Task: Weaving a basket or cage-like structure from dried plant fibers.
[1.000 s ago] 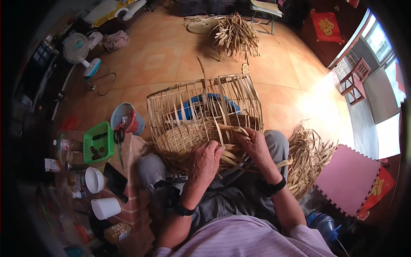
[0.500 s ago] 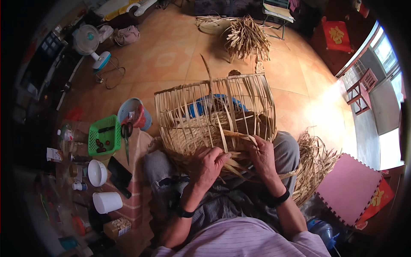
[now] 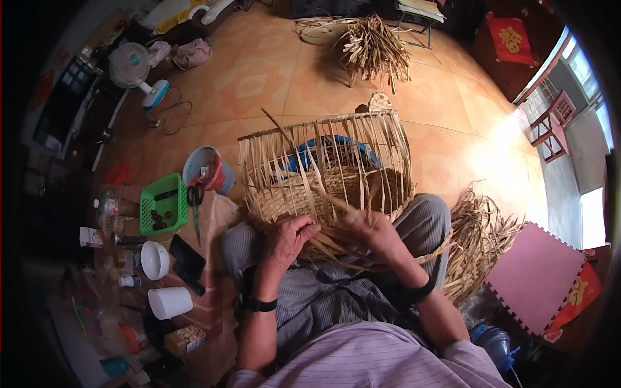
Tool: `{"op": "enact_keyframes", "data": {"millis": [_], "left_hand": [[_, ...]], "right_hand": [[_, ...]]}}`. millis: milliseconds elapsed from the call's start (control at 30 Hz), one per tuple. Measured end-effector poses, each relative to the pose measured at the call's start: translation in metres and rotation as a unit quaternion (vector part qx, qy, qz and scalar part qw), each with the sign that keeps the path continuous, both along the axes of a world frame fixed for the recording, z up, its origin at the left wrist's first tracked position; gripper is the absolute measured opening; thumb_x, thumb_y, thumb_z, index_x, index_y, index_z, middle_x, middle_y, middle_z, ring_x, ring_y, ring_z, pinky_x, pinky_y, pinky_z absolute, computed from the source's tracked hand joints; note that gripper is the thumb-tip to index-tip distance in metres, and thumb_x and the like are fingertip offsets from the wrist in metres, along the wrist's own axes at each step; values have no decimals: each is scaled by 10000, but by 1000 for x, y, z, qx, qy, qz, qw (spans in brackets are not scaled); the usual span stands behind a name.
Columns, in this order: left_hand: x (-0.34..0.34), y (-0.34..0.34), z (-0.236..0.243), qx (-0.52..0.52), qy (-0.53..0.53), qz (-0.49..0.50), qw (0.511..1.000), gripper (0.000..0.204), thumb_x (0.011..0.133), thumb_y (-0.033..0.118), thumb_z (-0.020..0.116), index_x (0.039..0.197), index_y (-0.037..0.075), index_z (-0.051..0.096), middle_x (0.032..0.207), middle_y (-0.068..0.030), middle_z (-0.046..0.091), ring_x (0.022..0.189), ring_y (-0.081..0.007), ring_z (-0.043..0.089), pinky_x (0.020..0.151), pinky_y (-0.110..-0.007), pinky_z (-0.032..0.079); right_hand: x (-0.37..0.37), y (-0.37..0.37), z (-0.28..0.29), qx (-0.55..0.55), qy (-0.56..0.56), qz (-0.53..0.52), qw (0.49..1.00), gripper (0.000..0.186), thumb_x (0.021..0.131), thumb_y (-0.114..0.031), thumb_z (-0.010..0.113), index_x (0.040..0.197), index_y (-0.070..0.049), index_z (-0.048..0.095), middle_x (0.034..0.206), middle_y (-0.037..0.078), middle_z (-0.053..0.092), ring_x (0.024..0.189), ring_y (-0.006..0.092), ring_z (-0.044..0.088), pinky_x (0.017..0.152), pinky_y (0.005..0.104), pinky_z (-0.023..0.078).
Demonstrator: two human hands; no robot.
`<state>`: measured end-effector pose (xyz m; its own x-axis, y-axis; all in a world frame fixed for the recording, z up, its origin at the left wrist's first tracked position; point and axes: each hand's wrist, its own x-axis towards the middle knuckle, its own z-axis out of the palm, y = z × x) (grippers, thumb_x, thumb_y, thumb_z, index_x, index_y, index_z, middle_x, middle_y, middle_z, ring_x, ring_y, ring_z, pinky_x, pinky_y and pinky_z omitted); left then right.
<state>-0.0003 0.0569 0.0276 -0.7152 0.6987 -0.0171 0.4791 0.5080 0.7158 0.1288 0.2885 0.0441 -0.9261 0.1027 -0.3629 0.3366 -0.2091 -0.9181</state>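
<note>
A partly woven basket (image 3: 291, 191) of dried straw-coloured leaf strips rests on my lap between my knees. Its lower part is densely woven, while open upright strips run to the far rim. My left hand (image 3: 284, 244) is closed at the near edge, thumb and fingers pressed on leaf strips there. To its right, my right hand (image 3: 378, 234) grips a leaf strip (image 3: 335, 202) whose end points up and left over the weave; this hand is slightly blurred. More loose strips cross beneath both hands. A thin brown stalk (image 3: 275, 124) sticks out past the far rim.
Left of me stand a green plastic basket (image 3: 149, 223), scissors (image 3: 196, 207), a white bowl (image 3: 155, 260), a white cup (image 3: 171, 302) and a dark phone (image 3: 187, 257). Dried leaves (image 3: 482, 239) lie by my right knee, near a pink foam mat (image 3: 537, 278). Another bundle (image 3: 375, 52) stands farther off.
My left hand has shifted left along the near edge. My right hand has moved slightly left and turned, its strip now pointing up-left. The brown stalk leans farther left.
</note>
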Motion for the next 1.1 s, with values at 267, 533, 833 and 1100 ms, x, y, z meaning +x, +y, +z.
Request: {"op": "enact_keyframes", "data": {"millis": [267,533,833,1100], "left_hand": [[27,-14,42,51,160,51,985,352,987,-33,653,1307,44,777,1271,-159,709,1146,-378,706,983,-466,568],[33,4,26,107,127,-33,986,390,965,-112,586,1282,30,762,1129,-159,734,1099,-378,719,931,-465,598],[19,2,18,113,101,-45,987,352,993,-100,563,1267,25,746,1059,-176,726,976,-400,743,846,-468,610],[20,-2,22,112,58,-42,991,332,1051,-64,542,1303,61,718,1078,-175,740,999,-403,761,837,-460,621]], "right_hand": [[32,2,-3,-75,5,13,997,487,1187,-446,591,951,-43,731,738,-5,683,648,100,650,627,267,522],[56,8,5,-99,-39,138,985,417,1131,-427,700,1021,-31,774,731,-14,660,619,70,586,601,215,475],[106,56,-34,-230,308,-45,922,510,1151,-525,599,1149,-37,748,1142,177,724,778,183,658,744,334,567],[137,64,4,-40,60,-204,976,538,1123,-417,701,1468,-11,629,1248,133,766,1010,227,780,861,332,642]]}}
